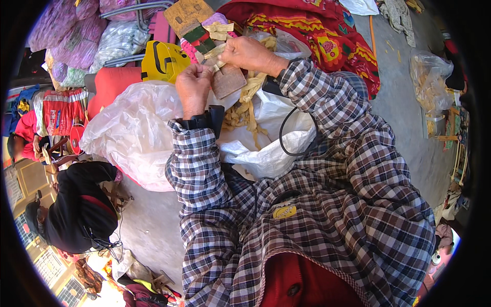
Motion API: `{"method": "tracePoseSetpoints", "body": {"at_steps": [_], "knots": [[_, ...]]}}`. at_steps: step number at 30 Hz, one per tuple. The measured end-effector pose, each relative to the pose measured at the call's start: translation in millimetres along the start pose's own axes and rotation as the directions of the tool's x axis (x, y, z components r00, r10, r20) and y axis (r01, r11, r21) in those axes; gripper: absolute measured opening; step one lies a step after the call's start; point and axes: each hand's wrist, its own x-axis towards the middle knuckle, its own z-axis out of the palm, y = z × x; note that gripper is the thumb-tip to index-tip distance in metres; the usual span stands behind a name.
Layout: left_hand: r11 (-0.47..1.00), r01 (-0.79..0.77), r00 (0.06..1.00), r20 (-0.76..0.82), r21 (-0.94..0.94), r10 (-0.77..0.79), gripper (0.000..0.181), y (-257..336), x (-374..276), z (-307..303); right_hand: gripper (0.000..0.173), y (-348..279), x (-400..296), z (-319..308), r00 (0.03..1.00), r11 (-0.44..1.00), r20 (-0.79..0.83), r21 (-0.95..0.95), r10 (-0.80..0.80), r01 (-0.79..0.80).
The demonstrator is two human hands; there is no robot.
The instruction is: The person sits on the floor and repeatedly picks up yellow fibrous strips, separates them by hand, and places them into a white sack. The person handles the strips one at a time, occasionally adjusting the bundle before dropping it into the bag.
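Both hands meet at the top centre, over a small wooden board (pixel 229 81). My left hand (pixel 195 86) pinches one end of a pale, thin strip (pixel 218 65) between thumb and fingertips. The fingers of my right hand (pixel 251 55) close on the same strip, a little to the right. Just beyond them is a dark green and red block (pixel 199 38) beside a worn wooden piece (pixel 188 17). Long yellowish strips (pixel 251 90) hang below my right hand into an open white woven sack (pixel 264 153) on the lap.
A translucent plastic bag (pixel 134 134) bulges left of the sack, with a yellow bag (pixel 165 61) behind it. Red floral fabric (pixel 326 42) lies at the upper right. A person in black (pixel 82 207) and a person in red (pixel 25 140) sit at left. Another plastic bag (pixel 429 84) stands far right.
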Motion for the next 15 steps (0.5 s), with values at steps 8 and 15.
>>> {"method": "tracePoseSetpoints", "body": {"at_steps": [8,15], "knots": [[0.998,-0.055,0.997,0.051,0.013,0.054,0.019,-2.0,0.2,-4.4,0.053,-11.4,-12.3,-23.0,0.970,0.846,0.237,0.507,0.044,-0.163],[0.988,-0.123,0.992,0.017,0.092,0.121,0.017,-2.3,-0.2,-3.0,0.045,-10.3,-12.5,-27.1,0.968,0.832,0.250,0.534,0.012,-0.148]]}}
